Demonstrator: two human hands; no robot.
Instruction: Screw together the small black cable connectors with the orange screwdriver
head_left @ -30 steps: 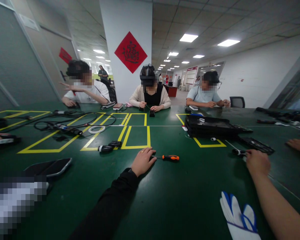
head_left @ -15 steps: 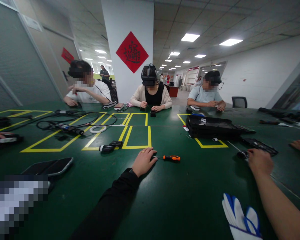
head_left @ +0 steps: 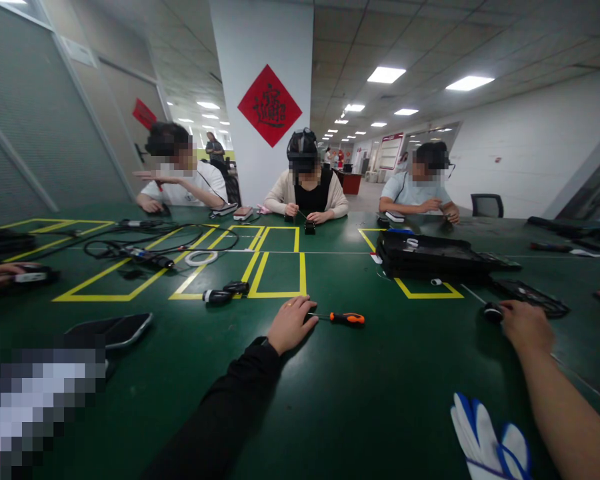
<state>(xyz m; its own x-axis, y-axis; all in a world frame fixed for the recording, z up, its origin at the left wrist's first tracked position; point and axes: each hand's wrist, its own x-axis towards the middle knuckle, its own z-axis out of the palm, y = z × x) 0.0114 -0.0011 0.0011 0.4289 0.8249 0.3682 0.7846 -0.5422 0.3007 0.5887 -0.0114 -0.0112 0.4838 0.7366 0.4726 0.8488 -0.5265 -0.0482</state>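
Observation:
My left hand (head_left: pixel 293 325), in a black sleeve, lies palm down on the green table (head_left: pixel 375 400), its fingers low against the surface. The thin shaft of a screwdriver (head_left: pixel 347 319) with an orange and black handle reaches the gap between its thumb and forefinger. The handle points right, outside the hand. My right hand is not in view. Beyond the left hand are yellow tape outlines (head_left: pixel 280 294) and two small black cylindrical parts (head_left: pixel 217 297) with a pale end.
At the right, another person's bare forearm and hand (head_left: pixel 527 330) hold a small black round object. White and blue gloves (head_left: pixel 483 433) lie in front. A black case (head_left: pixel 427 255), cables (head_left: pixel 150 255) and a phone-like device (head_left: pixel 115 330) are about. Three people sit opposite.
The view has shifted slightly left, so the table things appear further right. My left hand and the screwdriver keep their places. The person at far left holds one forearm out flatter.

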